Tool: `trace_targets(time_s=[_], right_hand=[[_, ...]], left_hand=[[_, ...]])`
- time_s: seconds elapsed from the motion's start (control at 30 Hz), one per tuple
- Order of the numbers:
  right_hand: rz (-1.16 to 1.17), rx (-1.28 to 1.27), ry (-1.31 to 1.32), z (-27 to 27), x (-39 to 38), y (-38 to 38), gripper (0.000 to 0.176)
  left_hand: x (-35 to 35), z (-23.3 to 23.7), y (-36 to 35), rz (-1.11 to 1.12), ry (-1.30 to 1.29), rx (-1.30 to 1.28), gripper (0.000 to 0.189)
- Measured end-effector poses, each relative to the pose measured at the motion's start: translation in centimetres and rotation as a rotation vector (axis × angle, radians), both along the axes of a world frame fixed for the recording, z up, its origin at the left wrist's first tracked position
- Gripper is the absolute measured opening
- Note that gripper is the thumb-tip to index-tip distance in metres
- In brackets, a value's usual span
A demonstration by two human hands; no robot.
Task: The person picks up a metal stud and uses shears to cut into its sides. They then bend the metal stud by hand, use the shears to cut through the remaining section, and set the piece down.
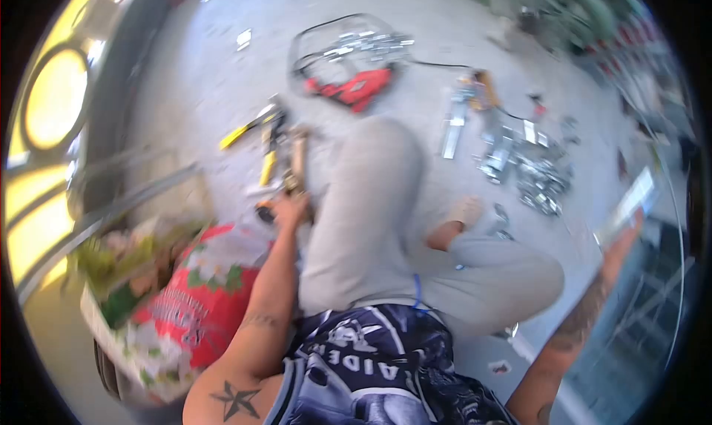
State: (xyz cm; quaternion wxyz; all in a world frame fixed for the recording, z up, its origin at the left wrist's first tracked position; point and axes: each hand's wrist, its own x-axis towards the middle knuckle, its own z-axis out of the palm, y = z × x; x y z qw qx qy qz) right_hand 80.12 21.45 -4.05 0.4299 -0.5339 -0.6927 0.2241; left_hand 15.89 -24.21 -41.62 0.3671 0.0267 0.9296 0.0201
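Note:
My left hand is low beside my left shin, its fingers curled at the near end of a brown, wooden-looking tool. Blur hides exactly what those fingers grip. Just left of them lies an orange and black piece. Beyond it, tools with yellow and black handles lie on the floor, one of them hammer-like. Out to the far right, my right hand is closed on a flat, shiny metal strip, held at a slant.
A red power tool with a black cord lies ahead. Metal brackets and a heap of shiny metal parts are to the right. A red floral bag stands at my left. Green plants fill the far right corner.

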Motion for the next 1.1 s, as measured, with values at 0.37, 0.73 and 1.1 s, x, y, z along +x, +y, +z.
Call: trace_targets(time_s=[0.37, 0.73, 1.1], right_hand=[[0.625, -0.617, 0.929, 4.9, -28.5, -3.3, 0.057], [0.571, -0.655, 0.782, 2.7, -27.3, -1.9, 0.049], [0.401, -0.62, 0.953, 2.5, -23.9, -3.0, 0.047]], left_hand=[[0.4, -0.4, -1.3, -0.221, 0.135, 0.152, 0.059], [-0.6, 1.5, -3.9, -0.181, 0.113, 0.361, 0.055], [-3.1, 3.4, -2.8, -0.029, 0.068, 0.612, 0.051]])
